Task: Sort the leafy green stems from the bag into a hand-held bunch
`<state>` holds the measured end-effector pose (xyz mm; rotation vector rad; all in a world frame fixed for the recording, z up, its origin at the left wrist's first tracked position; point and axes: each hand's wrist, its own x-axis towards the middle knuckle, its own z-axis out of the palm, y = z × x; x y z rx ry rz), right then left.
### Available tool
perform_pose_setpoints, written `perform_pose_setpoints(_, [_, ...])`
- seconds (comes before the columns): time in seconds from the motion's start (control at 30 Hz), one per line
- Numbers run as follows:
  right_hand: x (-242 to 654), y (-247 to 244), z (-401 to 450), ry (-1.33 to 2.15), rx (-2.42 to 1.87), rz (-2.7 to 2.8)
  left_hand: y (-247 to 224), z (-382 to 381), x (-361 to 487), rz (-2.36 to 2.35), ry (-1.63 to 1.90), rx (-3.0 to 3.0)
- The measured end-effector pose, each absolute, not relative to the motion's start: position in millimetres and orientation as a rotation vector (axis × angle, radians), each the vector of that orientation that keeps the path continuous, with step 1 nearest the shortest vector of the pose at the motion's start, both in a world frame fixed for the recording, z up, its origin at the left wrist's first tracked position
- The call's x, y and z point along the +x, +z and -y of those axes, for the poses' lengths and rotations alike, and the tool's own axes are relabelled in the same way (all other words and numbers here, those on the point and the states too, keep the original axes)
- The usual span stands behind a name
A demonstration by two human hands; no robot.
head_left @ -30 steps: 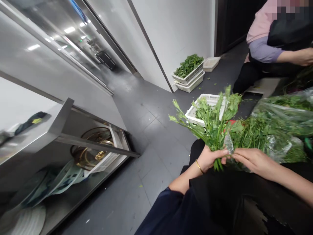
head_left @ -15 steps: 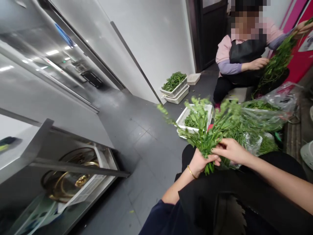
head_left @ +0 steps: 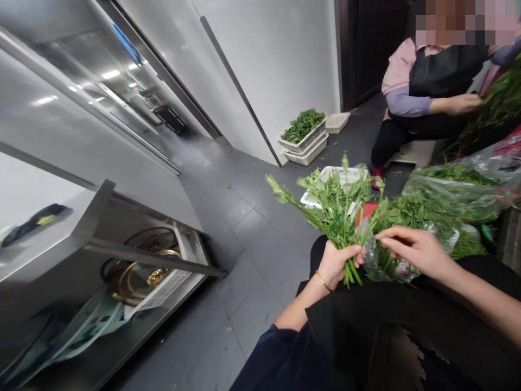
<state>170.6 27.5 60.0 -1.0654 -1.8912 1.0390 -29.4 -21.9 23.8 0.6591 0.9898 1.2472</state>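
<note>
A bunch of leafy green stems [head_left: 336, 217] stands upright in my left hand [head_left: 337, 260], whose fingers are wrapped round the stalks near their cut ends. To the right of the bunch, my right hand [head_left: 419, 250] hovers with loosely bent fingers, and I see nothing in it. Beneath that hand lies a pile of greens [head_left: 407, 212] in clear plastic bags [head_left: 451, 193]. A white perforated basket [head_left: 345, 175] sits on the floor behind the bunch, which partly hides it.
A co-worker [head_left: 443, 81] sits at the far right, handling greens. By the wall are stacked white baskets [head_left: 305, 149] of leaves and a small white tray [head_left: 337, 123]. On the left, a metal shelf unit [head_left: 154, 266] holds glass lids [head_left: 140, 277]. Grey floor tiles [head_left: 244, 228] lie between.
My right hand has moved right, away from the bunch that it was touching. My left hand still grips the stems. The view has turned right, and the co-worker appears further right.
</note>
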Motion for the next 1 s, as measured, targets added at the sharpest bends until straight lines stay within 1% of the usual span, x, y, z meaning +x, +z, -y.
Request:
perform_pose_setpoints(0.1, [202, 95, -39, 0.247, -0.870, 2.058, 26, 23, -33, -1.008, 1.176, 0.678])
perform_pose_setpoints(0.13, [210, 105, -46, 0.055, -0.806, 2.079, 27, 23, -33, -1.007, 1.159, 0.674])
perform_pose_setpoints(0.2, [221, 116, -62, -0.088, -0.709, 2.156, 30, 23, -33, -1.000, 1.147, 0.658])
perform_pose_setpoints(0.33, [217, 101, -88, -0.175, -0.593, 2.447, 35, 24, -34, -1.010, 1.135, 0.667])
perform_pose_setpoints(0.47, [212, 77, -96, -0.166, -0.561, 2.490, 37, 25, -39, -1.030, 1.094, 0.696])
perform_pose_setpoints(0.6, [224, 72, -83, -0.013, -0.520, 2.513, 36, 21, -43, -1.076, 1.120, 0.652])
perform_pose_setpoints(0.77, [242, 66, -66, 0.345, -0.626, 2.614, 36, 14, -41, -1.141, 1.184, 0.678])
perform_pose_setpoints(0.83, [244, 61, -65, 0.420, -0.688, 2.661, 38, 14, -41, -1.159, 1.188, 0.730])
perform_pose_setpoints(0.9, [243, 56, -65, 0.406, -0.784, 2.722, 41, 14, -43, -1.157, 1.179, 0.775])
perform_pose_setpoints(1.0, [235, 49, -63, 0.260, -0.877, 2.708, 44, 16, -45, -1.124, 1.122, 0.826])
